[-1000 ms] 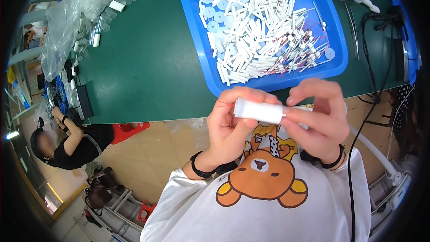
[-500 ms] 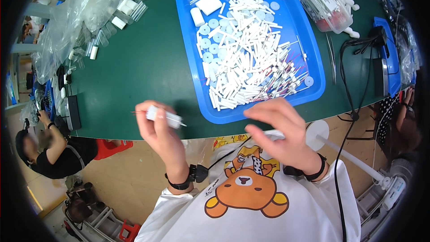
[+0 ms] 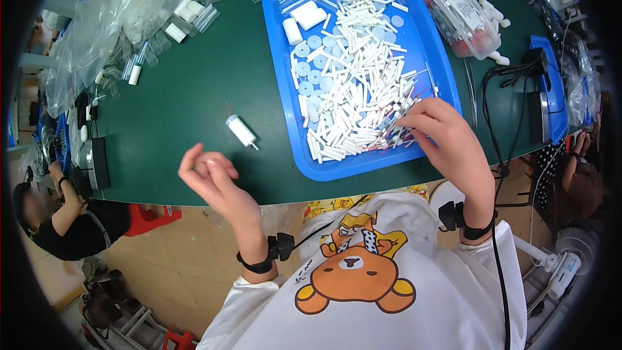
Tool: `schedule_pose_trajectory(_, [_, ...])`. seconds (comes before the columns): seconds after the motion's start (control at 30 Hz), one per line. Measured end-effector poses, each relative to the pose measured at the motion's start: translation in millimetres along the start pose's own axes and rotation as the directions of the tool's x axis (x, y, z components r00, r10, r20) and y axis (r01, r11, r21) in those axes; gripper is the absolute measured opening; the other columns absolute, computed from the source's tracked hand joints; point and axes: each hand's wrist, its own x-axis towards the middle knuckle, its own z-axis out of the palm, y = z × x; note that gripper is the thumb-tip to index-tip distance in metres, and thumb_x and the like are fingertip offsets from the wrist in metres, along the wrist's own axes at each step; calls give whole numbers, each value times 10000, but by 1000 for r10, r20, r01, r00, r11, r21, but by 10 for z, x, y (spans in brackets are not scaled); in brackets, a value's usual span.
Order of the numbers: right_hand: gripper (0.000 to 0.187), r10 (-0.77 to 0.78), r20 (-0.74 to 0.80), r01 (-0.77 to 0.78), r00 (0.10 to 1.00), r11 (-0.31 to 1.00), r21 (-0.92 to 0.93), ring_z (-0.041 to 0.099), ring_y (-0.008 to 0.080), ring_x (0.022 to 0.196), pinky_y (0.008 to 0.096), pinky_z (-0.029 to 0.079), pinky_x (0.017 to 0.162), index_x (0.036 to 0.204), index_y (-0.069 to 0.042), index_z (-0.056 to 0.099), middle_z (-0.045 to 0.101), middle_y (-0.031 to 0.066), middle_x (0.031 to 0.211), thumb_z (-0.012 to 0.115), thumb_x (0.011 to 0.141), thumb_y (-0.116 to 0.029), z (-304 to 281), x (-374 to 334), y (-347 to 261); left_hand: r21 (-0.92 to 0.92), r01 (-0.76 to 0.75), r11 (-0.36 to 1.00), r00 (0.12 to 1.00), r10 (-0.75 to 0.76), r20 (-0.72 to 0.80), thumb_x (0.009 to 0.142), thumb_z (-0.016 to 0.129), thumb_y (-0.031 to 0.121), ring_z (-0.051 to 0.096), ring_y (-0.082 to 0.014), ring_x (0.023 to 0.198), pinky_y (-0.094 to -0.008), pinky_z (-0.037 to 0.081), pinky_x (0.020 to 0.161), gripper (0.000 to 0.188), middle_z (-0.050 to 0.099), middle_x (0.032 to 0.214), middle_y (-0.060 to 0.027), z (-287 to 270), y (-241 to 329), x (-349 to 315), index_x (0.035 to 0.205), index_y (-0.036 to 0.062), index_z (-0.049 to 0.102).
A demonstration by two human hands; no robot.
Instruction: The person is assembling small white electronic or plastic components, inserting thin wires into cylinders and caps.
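Note:
A white cylinder (image 3: 242, 131) with a thin pin at its lower end lies on the green table. Just below it is my left hand (image 3: 217, 178), fingers loosely bent and holding nothing. My right hand (image 3: 450, 142) reaches over the right side of the blue tray (image 3: 295, 149). Its thumb and fingertips come together at the small parts with red wires (image 3: 392, 131); what they pinch is too small to make out. Many short white rods (image 3: 353, 100), pale translucent discs (image 3: 306, 88) and a few thick white blocks (image 3: 304, 14) fill the tray.
A clear plastic box (image 3: 463, 16) with rods stands right of the tray, beside metal tweezers (image 3: 471, 94) and black cables (image 3: 518, 71). Plastic bags (image 3: 123, 13) and clear tubes with white plugs (image 3: 206, 16) lie at the far left. Other people sit at both sides.
My left hand has let go of the white cylinder, now on the table, and drawn back slightly. My right hand has moved right and up, into the tray's small parts.

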Motion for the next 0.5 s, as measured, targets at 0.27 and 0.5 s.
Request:
schedule_pose_trajectory(0.27, [175, -61, -44, 58, 997, 996, -68, 549, 269, 844, 343, 451, 753, 841, -11, 572, 557, 83, 873, 620, 681, 41, 30, 74, 24, -135, 58, 989, 958, -17, 285, 928, 388, 105, 376, -65, 609, -199, 320, 558, 203, 416, 698, -12, 181, 71, -325, 1112, 21, 408])
schedule_pose_trajectory(0.5, [76, 206, -422, -96, 883, 959, 266, 588, 168, 847, 277, 447, 781, 919, 13, 504, 613, 110, 922, 537, 852, 0, -195, 54, 125, -101, 68, 993, 947, -32, 319, 918, 425, 90, 381, -58, 614, -196, 321, 545, 186, 421, 714, -2, 163, 6, -307, 1089, 17, 438])
